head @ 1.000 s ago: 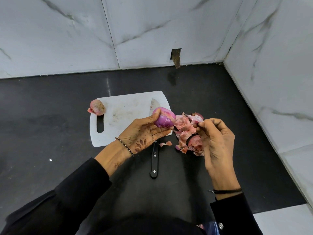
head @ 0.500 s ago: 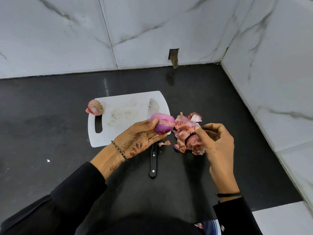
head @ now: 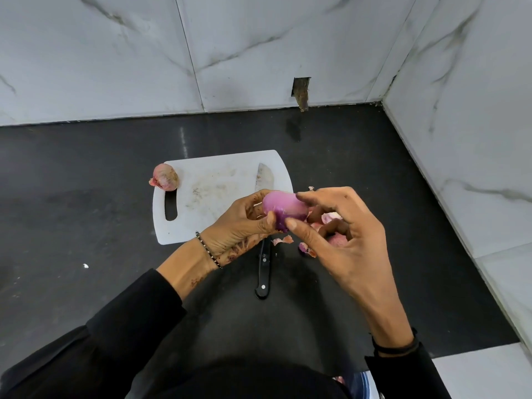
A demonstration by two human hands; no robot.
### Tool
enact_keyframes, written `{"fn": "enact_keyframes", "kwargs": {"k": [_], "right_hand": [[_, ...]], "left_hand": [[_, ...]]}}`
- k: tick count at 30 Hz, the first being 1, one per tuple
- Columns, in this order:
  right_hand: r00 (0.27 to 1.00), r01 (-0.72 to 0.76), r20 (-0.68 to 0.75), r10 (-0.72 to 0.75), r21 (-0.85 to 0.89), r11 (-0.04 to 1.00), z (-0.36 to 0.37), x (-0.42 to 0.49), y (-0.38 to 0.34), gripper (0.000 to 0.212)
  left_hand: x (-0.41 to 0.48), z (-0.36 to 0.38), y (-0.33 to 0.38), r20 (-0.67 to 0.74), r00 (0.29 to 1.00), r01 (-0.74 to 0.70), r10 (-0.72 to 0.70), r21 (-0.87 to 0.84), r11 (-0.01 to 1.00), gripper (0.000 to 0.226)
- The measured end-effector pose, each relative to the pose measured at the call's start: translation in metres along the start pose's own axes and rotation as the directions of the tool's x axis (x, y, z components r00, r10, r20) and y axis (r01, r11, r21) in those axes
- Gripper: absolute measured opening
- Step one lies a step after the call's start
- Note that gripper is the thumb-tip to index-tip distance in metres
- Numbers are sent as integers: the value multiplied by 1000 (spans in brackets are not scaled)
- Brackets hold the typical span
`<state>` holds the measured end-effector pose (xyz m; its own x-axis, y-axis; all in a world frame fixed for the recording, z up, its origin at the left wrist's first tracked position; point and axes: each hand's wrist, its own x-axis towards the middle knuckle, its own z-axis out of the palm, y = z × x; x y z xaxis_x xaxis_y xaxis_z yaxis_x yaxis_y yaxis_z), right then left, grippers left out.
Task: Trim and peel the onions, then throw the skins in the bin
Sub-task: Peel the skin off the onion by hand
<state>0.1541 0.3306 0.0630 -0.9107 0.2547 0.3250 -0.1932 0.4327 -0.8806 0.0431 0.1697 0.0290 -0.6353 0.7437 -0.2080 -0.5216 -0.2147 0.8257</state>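
Left hand (head: 239,223) gripping peeled onion (head: 283,210), right hand (head: 342,240) apparently pinching its three o'clock end, unpeeled onion (head: 164,177) at ten o'clock on cutting board (head: 218,180).

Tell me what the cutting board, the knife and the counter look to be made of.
Cutting board: probably plastic, white and matte, its face scuffed and stained. Knife handle: black with pale rivets, likely plastic or composite; blade: dull grey metal. Counter: dark polished stone by the look, perhaps granite, since it faintly mirrors the wall.
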Motion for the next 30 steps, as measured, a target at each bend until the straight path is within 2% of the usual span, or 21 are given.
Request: {"fn": "enact_keyframes", "kwargs": {"k": [3,10,16,23,25,28,30], "right_hand": [[999,43,3,-43,-35,998,-1,1,3,33],[998,43,-40,-43,4,999,0,2,2,19],[1000,-11,-21,11,31,999,1,3,1,34],[998,28,-49,-24,69,997,2,3,5,22],[999,8,-43,-6,54,998,3,2,7,23],[997,-70,-23,73,122,990,1,2,6,26],[999,-46,-21,48,89,995,-1,2,5,26]], "left_hand": [[-1,0,2,28,1000,-10,10,14,1000,83],[1,-2,4,31,999,-20,19,48,999,90],[2,-3,6,39,999,-32,30,65,997,91],[1,-4,6,27,1000,-15,13,61,998,86],[1,-4,6,16,1000,-6,5,51,999,83],[0,-2,6,-4,1000,-5,5,51,999,83],[1,-1,5,-24,1000,-1,2,37,999,82]]}}
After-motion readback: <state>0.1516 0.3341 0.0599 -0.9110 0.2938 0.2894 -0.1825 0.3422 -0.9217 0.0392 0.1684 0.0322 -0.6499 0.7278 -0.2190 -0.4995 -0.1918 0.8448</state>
